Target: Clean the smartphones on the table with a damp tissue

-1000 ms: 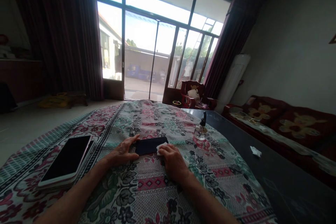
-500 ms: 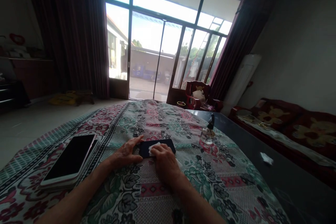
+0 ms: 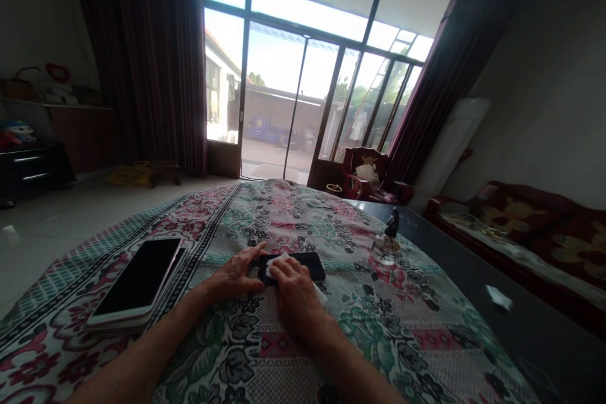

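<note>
The right hand [image 3: 296, 293] is seen lying further along the dark phone [image 3: 310, 262] than a moment ago, now closer to the left hand [image 3: 234, 274], and the tissue [image 3: 277, 262] has been carried with it onto the middle of the phone's face. The phone lies flat on the floral cloth [image 3: 284, 353], with its left end held down by the left hand. That hand is kept palm-down with its fingers spread, not closed around anything, and its fingertips are placed at or just over the phone's edge.

The right hand is also held palm-down, pressed over the tissue. Its fingers are curled slightly, and a pinch on the tissue may be present, but this cannot be told from this view, since most of the tissue is covered by the hand. A white edge [image 3: 320, 294] is seen past the lower side of the hand, possibly part of the same tissue. Much of the phone's face is hidden by both hands, so its condition cannot be made out.

A white phone [image 3: 135, 281] is laid on a stack near the left forearm, well apart from the hands. A glass bottle [image 3: 386, 247] stands beyond the right hand, and a tissue scrap [image 3: 499, 298] lies on the dark table [image 3: 478, 353].
</note>
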Tool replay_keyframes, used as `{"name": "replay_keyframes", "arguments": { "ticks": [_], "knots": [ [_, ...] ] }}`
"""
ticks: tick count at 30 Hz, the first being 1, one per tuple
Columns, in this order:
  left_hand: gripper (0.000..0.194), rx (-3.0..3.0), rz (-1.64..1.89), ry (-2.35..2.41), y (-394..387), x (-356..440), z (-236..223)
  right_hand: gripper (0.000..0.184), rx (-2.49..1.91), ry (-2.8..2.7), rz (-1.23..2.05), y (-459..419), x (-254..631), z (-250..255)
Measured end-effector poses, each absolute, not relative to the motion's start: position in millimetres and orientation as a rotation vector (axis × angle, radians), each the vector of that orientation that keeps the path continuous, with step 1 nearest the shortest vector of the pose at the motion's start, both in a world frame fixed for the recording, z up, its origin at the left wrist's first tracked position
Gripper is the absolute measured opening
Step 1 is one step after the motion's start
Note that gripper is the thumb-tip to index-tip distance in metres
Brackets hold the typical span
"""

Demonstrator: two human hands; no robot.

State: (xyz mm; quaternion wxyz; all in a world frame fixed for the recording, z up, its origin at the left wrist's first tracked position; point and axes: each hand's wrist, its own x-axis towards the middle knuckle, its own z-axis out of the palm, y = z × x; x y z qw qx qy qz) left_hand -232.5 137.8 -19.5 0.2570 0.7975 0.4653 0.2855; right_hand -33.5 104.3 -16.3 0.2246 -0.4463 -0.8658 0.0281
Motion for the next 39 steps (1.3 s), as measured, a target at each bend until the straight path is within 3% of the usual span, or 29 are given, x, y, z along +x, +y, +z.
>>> {"name": "replay_keyframes", "arguments": {
  "ticks": [6, 17, 25, 29, 39],
  "knots": [
    [0.087, 2.149, 0.770, 1.268, 139.2, -232.7, -21.5, 0.034, -1.160, -2.445, 0.106, 110.3, -47.1, -12.7],
    [0.090, 2.110, 0.756, 1.308, 137.1, -230.7, -18.6, 0.038, -1.670, -2.063, -0.004, 133.6, -3.6, -11.1],
    [0.090, 2.094, 0.810, 1.317, 140.0, -228.3, -24.6, 0.045, -1.391, -2.255, 0.125, 116.5, -43.4, -18.4],
    [0.091, 2.075, 0.871, 1.344, 143.4, -227.5, -30.1, 0.026, -1.189, -2.396, 0.149, 107.7, -58.5, -15.4],
    [0.092, 2.109, 0.777, 1.328, 139.5, -227.9, -22.1, 0.033, -1.510, -2.141, 0.083, 128.9, -17.3, -9.0]
  ]
}}
